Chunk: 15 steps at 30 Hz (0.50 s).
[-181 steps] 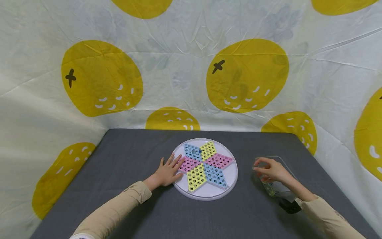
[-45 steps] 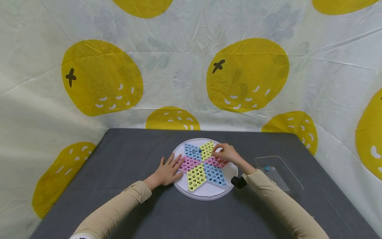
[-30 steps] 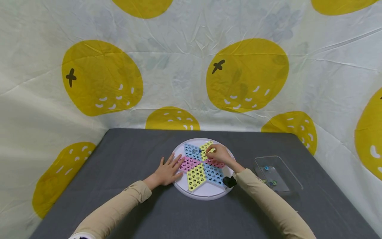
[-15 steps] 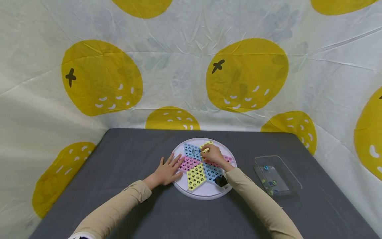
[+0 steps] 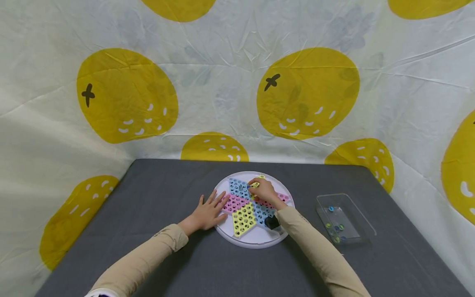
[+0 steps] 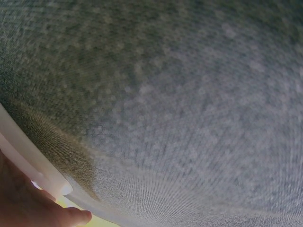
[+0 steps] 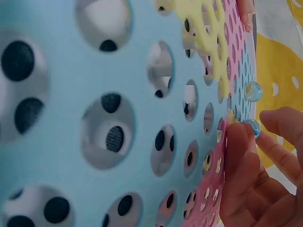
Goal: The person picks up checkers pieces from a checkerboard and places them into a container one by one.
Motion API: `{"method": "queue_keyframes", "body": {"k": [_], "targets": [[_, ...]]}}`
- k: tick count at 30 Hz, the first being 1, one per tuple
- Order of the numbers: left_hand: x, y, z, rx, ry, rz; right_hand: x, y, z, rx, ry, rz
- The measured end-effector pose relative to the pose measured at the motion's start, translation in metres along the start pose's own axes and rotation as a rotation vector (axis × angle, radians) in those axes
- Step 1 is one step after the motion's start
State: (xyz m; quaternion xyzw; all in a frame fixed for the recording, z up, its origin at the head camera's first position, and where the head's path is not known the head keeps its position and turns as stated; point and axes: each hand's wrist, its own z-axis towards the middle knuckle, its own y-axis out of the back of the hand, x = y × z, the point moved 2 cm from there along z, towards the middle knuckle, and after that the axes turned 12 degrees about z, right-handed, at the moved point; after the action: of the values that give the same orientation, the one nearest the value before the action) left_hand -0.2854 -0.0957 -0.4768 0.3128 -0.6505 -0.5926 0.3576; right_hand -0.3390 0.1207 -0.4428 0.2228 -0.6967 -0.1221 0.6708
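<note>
A round white Chinese checkers board (image 5: 259,243) carries a six-pointed star of pierced blue, yellow and pink sections. My left hand (image 5: 206,214) lies with spread fingers over its left rim; the left wrist view catches part of that hand (image 6: 28,203) beside the white rim. At the far side of the star, my right hand (image 5: 265,192) has thumb and fingers bent together low over the yellow section (image 5: 255,184). In the right wrist view, a blue marble (image 7: 253,126) sits between those fingertips, close to the board. A clear marble (image 7: 253,91) rests in the blue section beyond.
To the right stands a clear plastic box (image 5: 349,202) with several blue and yellow-green marbles (image 5: 336,227) in it. A dark cloth (image 5: 167,177) covers the table. Behind it hangs a pale sheet (image 5: 222,99) with yellow fruit prints. A black wrist camera (image 5: 272,222) overlaps the board.
My right hand has gone from the box leftward to the board, then farther left over the yellow section until its fingertips came beside the blue section. My left hand has stayed put.
</note>
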Motion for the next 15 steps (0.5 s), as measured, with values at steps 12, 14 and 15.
{"method": "queue_keyframes", "body": {"k": [12, 14, 15], "targets": [[0.0016, -0.0021, -0.0026, -0.052, -0.026, -0.061, 0.003, -0.0017, -0.0006, -0.002, 0.028, -0.102], [0.0014, -0.0019, -0.0021, -0.055, -0.023, -0.053, 0.0039, -0.0016, -0.0012, -0.016, 0.033, -0.123], [0.0014, -0.0023, -0.0013, -0.051, -0.02, -0.046, 0.0038, -0.0017, -0.0014, -0.018, 0.031, -0.126]]}}
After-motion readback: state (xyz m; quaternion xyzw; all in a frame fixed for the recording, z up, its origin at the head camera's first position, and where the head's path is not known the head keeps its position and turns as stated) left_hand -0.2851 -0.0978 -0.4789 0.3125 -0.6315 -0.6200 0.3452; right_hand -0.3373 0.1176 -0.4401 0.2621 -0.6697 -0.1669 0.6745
